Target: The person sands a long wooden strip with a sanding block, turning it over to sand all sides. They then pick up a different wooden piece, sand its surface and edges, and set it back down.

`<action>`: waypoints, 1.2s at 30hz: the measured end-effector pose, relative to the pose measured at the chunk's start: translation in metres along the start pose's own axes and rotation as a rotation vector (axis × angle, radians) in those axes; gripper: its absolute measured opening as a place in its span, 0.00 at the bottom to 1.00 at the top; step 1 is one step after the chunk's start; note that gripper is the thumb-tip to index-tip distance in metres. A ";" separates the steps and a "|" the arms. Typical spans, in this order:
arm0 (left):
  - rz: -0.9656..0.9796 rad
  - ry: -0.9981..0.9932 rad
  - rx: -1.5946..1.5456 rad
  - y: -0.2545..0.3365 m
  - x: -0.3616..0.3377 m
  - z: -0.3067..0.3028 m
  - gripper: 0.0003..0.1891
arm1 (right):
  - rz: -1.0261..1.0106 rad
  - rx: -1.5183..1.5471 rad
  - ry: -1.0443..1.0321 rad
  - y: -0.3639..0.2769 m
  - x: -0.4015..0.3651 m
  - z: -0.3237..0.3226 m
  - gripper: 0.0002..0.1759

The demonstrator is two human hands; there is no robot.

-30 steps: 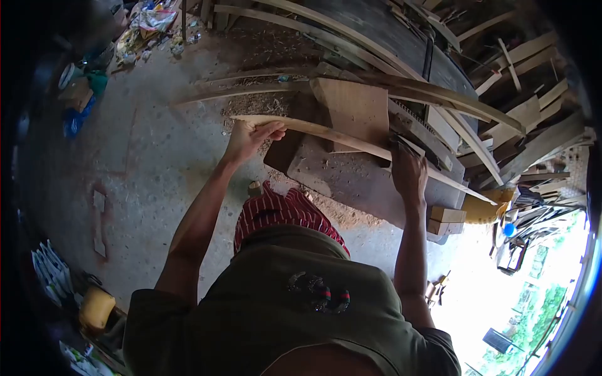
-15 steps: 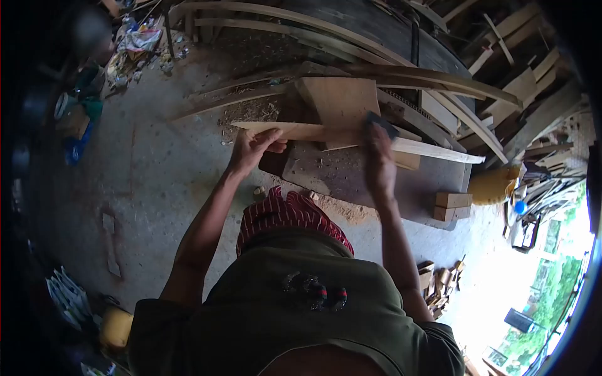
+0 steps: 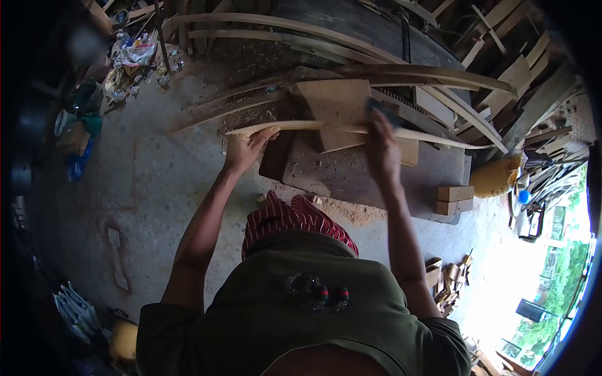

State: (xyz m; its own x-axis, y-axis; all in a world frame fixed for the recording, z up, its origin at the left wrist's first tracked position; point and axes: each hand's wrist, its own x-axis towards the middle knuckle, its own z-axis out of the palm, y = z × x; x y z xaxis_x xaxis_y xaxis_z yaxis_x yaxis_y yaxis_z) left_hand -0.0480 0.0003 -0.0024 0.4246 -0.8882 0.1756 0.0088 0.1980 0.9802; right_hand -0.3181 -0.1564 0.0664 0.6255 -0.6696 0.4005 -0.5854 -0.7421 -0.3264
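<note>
Left hand (image 3: 246,149) clasps slat (image 3: 301,125), right hand (image 3: 382,151) block (image 3: 384,113)

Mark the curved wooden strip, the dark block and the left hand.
curved wooden strip (image 3: 301,125): head view, its left stretch.
dark block (image 3: 384,113): head view, its upper end.
left hand (image 3: 243,149): head view, back of the hand.

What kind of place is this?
Probably a woodworking shop: curved wooden strips piled behind the workbench, sawdust on the floor, the left hand gripping a curved slat, the right hand a dark block.
</note>
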 end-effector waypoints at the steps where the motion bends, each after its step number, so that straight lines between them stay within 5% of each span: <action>1: -0.019 -0.032 0.048 0.009 0.000 -0.001 0.10 | 0.099 0.023 0.035 0.021 -0.005 -0.009 0.22; 5: -0.087 -0.139 -0.082 0.016 -0.001 0.003 0.10 | -0.003 -0.168 0.040 0.017 -0.019 0.003 0.23; 10: -0.169 -0.179 -0.118 -0.003 0.002 0.006 0.10 | -0.306 0.050 -0.084 -0.117 0.011 0.034 0.31; 12: 0.200 -0.028 0.563 -0.014 -0.002 -0.006 0.10 | -0.395 0.254 -0.092 -0.150 0.015 0.032 0.30; 14: 0.171 -0.007 0.820 -0.006 -0.001 -0.003 0.10 | -0.374 0.302 -0.094 -0.147 0.014 0.021 0.29; 16: -0.082 -0.070 0.015 0.000 0.009 -0.002 0.09 | -0.345 0.090 -0.141 -0.102 0.003 0.016 0.24; 20: -0.047 -0.141 0.075 0.021 0.010 -0.002 0.08 | 0.022 -0.082 -0.035 -0.013 -0.021 -0.019 0.18; 24: -0.053 -0.185 0.028 0.022 0.016 0.000 0.09 | 0.183 0.127 -0.045 -0.053 -0.008 -0.003 0.18; 26: -0.110 -0.205 -0.005 0.006 0.015 -0.004 0.08 | -0.291 -0.092 0.048 -0.090 -0.003 0.032 0.21; 27: 0.030 -0.077 0.231 -0.032 0.011 -0.017 0.08 | -0.293 0.067 -0.184 -0.128 0.017 0.025 0.27; 29: 0.234 0.006 0.787 -0.040 0.005 -0.025 0.08 | -0.354 0.127 -0.085 -0.160 0.014 0.026 0.27; 30: 0.228 -0.008 0.796 -0.012 0.006 -0.019 0.08 | -0.374 0.151 -0.086 -0.162 0.016 0.023 0.27; 33: -0.115 -0.080 0.001 0.024 0.016 -0.002 0.09 | -0.177 0.037 -0.065 -0.091 -0.001 0.011 0.24; 36: -0.220 -0.111 -0.098 0.020 0.006 -0.006 0.10 | 0.093 0.008 0.016 -0.008 -0.019 -0.011 0.19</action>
State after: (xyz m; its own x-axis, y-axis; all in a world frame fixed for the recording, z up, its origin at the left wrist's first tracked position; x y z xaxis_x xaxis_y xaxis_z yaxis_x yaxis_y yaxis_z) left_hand -0.0400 0.0009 0.0173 0.3011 -0.9532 -0.0263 0.1794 0.0296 0.9833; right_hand -0.3311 -0.1379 0.0712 0.5600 -0.7354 0.3815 -0.6364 -0.6767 -0.3703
